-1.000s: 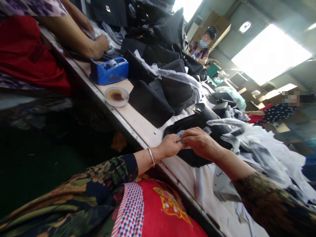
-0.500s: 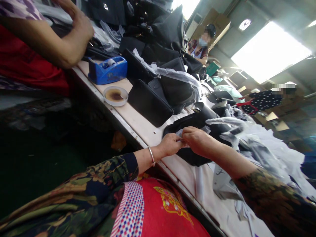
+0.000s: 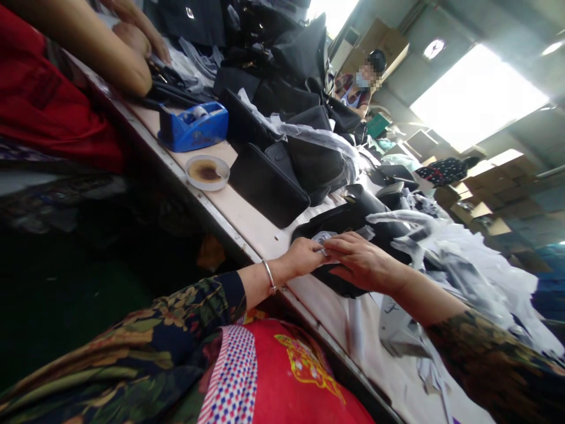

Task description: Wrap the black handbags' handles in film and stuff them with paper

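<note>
A black leather-look bag [image 3: 342, 284] lies on the bench in front of me. My left hand [image 3: 303, 257], with a silver bangle at the wrist, is closed over its near side, pinching a crumpled piece of thin whitish wrapping [image 3: 324, 237]. Stretched out over the same wrapping, my right hand [image 3: 364, 259] has its fingertips close to the left thumb and its own thumb apart. Exactly what lies under the right fingertips is hidden. The rest of the bag spreads behind and below both hands.
Left of the bag are a round dish [image 3: 207, 172] with a brown stain, a blue tape dispenser [image 3: 193, 126] and a black pouch [image 3: 269, 185]. White sheets and wrapping [image 3: 481, 265] heap up at right. A co-worker's arm [image 3: 110, 53] reaches over the bench [image 3: 247, 227] at upper left.
My right hand has gone from bunched fingers to stretched ones over the wrapping. My left hand stays nearly in place. The co-worker's arm at upper left has shifted.
</note>
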The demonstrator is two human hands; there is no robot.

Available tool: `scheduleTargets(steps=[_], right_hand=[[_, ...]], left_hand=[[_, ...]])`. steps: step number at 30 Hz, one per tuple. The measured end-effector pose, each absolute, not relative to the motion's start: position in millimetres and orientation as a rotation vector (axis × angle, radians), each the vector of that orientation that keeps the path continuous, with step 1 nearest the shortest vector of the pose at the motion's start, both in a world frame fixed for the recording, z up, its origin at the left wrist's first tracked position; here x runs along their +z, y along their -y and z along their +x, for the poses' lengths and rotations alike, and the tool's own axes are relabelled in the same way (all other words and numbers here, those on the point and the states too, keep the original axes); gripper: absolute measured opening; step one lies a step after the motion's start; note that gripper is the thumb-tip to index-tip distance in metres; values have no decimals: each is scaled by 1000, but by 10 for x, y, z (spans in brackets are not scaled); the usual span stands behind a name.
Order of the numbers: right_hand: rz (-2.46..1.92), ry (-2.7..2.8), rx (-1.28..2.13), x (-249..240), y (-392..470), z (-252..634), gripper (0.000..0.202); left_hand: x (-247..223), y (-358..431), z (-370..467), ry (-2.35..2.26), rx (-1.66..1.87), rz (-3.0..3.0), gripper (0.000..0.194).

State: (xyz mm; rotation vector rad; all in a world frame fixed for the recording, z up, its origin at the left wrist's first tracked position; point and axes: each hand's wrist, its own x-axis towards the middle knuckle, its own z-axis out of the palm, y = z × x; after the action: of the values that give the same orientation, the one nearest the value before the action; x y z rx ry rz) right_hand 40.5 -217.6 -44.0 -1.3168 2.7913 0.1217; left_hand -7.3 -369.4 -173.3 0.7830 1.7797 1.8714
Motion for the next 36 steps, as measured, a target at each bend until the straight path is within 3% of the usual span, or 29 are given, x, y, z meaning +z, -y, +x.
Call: scheduleTargets(steps=[7,12,16,25,31,36], right_hand=[[-1356,-3049,434,-635,2167,567,19],[-1325,-3090,512,-654,2212,595,21],[-1322,-3104,533,-657,2208,591,22],[-1250,-3174,580,-708,2153,588,22],[-704,-3463,449,-573,2119,1021,44],[400,-3831,-59,-549,1384,1964,41]], left_hand=[[-1747,3702,-113,-1338,1978,635,54],[-1670,3793,-194,-1019,1976,587,48],[-1620,3836,-246,-1015,1982,540,34],[-1659,3753,-208,-1100,1972,644,53],[-1598,3739,-130,-1527,1963,766,47],[-1538,3717,-101,-1645,1913,784,45]])
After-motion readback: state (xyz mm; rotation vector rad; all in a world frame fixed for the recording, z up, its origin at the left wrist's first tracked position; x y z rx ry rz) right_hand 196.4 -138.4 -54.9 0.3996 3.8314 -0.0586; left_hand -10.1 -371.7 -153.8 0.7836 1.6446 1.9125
